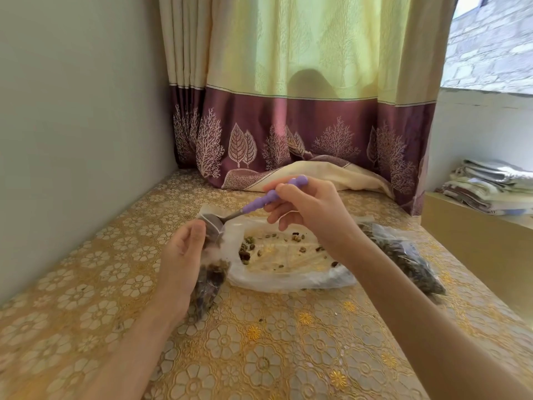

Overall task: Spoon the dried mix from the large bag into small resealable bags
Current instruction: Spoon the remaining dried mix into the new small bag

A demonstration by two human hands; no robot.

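Two hands over gold floral tablecloth [259, 356]: left hand [180, 261] grips small bag [209, 280], right hand [308, 206] spoon [259, 202].

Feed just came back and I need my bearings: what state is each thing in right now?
Left hand: holds the small bag upright.
Small bag: mouth open, partly filled.
Right hand: grips the spoon handle.
Spoon: bowl at the small bag's mouth.
Large bag: lying open, nearly empty, a few bits left.
Filled bag: lying flat on the table, right side.
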